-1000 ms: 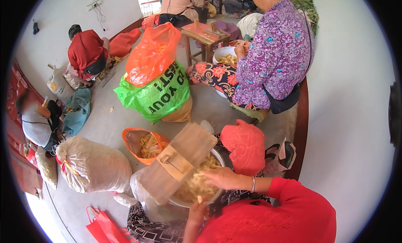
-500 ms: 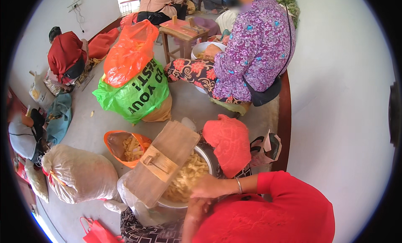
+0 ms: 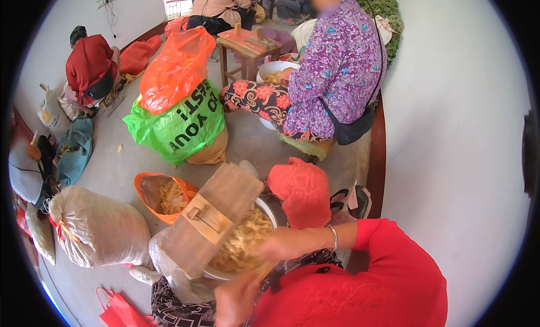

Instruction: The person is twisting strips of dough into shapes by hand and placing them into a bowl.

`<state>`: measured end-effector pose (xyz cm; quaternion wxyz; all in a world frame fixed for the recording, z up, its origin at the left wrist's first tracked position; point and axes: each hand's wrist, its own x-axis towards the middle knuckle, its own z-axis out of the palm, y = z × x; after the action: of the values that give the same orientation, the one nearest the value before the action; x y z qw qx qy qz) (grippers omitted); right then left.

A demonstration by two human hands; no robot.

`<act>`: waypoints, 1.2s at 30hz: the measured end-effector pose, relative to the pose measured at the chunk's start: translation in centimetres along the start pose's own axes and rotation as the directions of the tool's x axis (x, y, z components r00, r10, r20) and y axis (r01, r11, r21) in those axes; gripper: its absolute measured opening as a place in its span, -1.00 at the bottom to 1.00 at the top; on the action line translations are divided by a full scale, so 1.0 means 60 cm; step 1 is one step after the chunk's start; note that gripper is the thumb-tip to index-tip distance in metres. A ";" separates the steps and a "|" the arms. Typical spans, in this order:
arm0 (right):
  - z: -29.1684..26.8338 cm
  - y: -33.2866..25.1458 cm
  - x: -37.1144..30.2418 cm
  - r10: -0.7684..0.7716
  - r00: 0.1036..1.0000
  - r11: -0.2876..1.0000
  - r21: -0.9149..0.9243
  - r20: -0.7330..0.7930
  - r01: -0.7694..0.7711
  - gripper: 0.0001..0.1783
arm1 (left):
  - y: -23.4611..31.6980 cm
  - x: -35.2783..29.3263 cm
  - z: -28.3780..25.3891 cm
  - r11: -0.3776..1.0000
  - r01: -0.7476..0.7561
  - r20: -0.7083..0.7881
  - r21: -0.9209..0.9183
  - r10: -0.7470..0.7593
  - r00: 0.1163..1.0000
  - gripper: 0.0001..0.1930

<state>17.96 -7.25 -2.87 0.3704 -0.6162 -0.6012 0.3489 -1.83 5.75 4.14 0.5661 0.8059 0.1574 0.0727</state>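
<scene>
My right hand [image 3: 282, 244], with a bracelet at the wrist, is closed over the near right edge of a metal basin [image 3: 273, 207]. My left hand [image 3: 234, 300] is closed lower down, in front of the basin. A pale yellow strip [image 3: 262, 270] stretches between the two hands, slightly blurred. Many pale yellow pieces [image 3: 244, 242] fill the basin. Across its left side lies a wooden board [image 3: 228, 189] with a lighter block and a small metal piece [image 3: 203, 216] fixed on it.
An orange bag [image 3: 147, 195] of pieces stands beyond the board. A full sack [image 3: 101, 228] is at left, a green bag [image 3: 180, 124] farther off, a pink cloth bundle [image 3: 301, 192] right of the basin. A person in a purple floral top [image 3: 343, 68] sits ahead near a wooden stool [image 3: 250, 43].
My hands were together at the basin's near edge. The left has moved down and left, away from the right, and a pale yellow strip shows between them.
</scene>
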 end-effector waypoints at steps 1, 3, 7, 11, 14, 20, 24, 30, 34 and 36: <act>0.008 -0.009 -0.005 -0.019 0.993 0.998 0.064 0.120 0.011 -0.67 | -0.013 0.007 -0.010 0.987 -0.087 -0.021 0.133 0.090 0.996 -0.88; 0.018 -0.065 -0.009 -0.116 0.960 0.928 0.373 0.255 0.013 -0.68 | -0.028 0.028 -0.013 0.998 0.001 -0.050 0.059 0.002 0.999 -0.87; 0.038 -0.117 -0.008 -0.108 0.987 0.627 0.779 0.117 -0.024 -0.79 | -0.056 0.046 0.029 0.860 0.200 0.018 -0.469 -0.217 0.976 -0.67; 0.023 -0.077 0.028 0.057 0.925 0.908 0.405 -0.376 0.108 -0.75 | -0.047 0.049 0.072 0.668 0.115 -0.030 -0.735 -0.201 0.979 -0.67; 0.042 -0.038 0.037 -0.007 0.825 0.996 0.067 -0.565 0.054 -0.73 | -0.059 0.062 0.089 0.730 0.130 -0.020 -0.671 -0.193 0.981 -0.64; 0.036 -0.028 0.039 -0.087 0.834 0.947 -0.305 -0.545 -0.101 -0.64 | -0.108 0.068 0.109 0.589 0.151 0.007 -0.794 -0.239 0.971 -0.64; 0.044 -0.011 0.047 -0.217 0.793 0.939 -0.343 -0.570 0.010 -0.58 | -0.123 0.070 0.117 0.428 0.152 0.065 -0.891 -0.212 0.975 -0.73; 0.058 0.009 0.046 -0.199 0.805 0.963 -0.264 -0.559 0.055 -0.62 | -0.145 0.055 0.124 0.453 0.251 0.115 -0.856 -0.306 0.945 -0.88; 0.055 0.022 0.037 -0.181 0.876 0.926 -0.377 -0.448 -0.002 -0.74 | -0.150 0.046 0.112 0.546 0.328 0.130 -0.771 -0.370 0.920 -0.94; 0.050 0.009 0.034 -0.118 0.900 0.917 -0.395 -0.419 -0.063 -0.79 | -0.142 0.048 0.102 0.512 0.366 0.167 -0.777 -0.393 0.904 -0.95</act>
<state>15.68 -5.10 -4.78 0.3664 -0.7318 -0.5706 0.0675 1.21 3.91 -6.13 0.8626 0.4145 0.2893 0.0216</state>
